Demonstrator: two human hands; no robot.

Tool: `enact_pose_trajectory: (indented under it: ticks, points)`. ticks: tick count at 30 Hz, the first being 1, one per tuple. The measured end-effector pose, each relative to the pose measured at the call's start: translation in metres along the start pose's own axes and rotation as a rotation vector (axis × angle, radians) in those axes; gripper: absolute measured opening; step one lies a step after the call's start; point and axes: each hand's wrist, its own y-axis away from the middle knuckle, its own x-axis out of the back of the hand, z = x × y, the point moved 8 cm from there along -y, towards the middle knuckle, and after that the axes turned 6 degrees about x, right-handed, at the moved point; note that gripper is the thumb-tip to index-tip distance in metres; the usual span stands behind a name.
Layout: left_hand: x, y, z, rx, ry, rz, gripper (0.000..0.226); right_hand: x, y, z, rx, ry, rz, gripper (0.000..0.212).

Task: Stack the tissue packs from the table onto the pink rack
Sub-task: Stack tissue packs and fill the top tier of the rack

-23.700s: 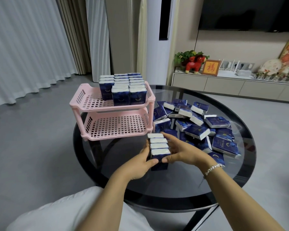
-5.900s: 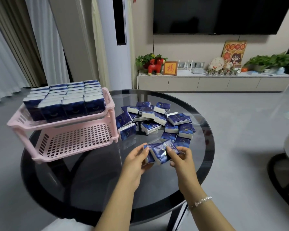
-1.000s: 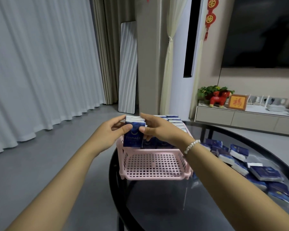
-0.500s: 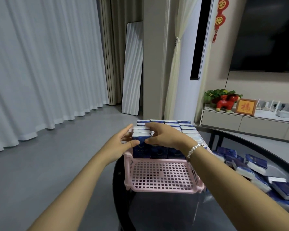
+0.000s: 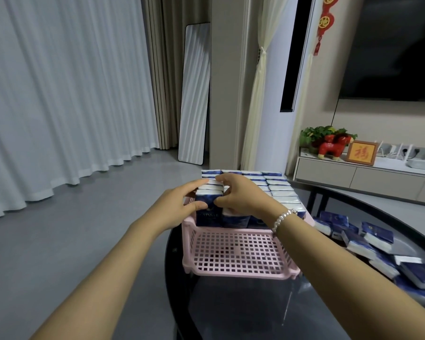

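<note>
While the left hand and right hand clamp curled fingers and thumbs on a handful of upright tissue packs at the near-left corner of the pink rack, upper tier: risk of packs toppling over the low rim if let go before seated, or of shoving the packed rows askew. Lower tier bare. Loose packs heaped on round dark glass table. Room: white curtain, leaning mirror, TV console.

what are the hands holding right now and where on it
Both hands, left and right, grip a row of tissue packs by its front and back ends.
</note>
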Motion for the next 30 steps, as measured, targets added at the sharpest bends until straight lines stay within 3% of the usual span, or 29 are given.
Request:
enact_pose_trajectory:
  ticks: [4,12,17,23,30]
  points:
    - [-0.001,-0.004,0.000,0.007,-0.052,-0.030,0.074,0.001,-0.001,-0.004,0.001,0.057,-0.004,0.063]
    - [-0.006,0.000,0.008,-0.060,-0.155,0.053,0.071,0.001,-0.004,-0.005,0.056,0.266,-0.054,0.040]
    - [-0.013,0.000,0.000,-0.039,-0.117,-0.035,0.064,-0.002,0.001,0.006,0.100,0.291,-0.160,0.048]
    - [-0.031,0.001,0.006,-0.036,-0.308,-0.116,0.069,-0.001,0.018,0.006,0.197,0.569,-0.021,0.048]
    - [-0.028,0.002,0.008,0.000,-0.382,-0.090,0.062,-0.007,0.019,0.014,0.227,0.671,0.034,0.047]
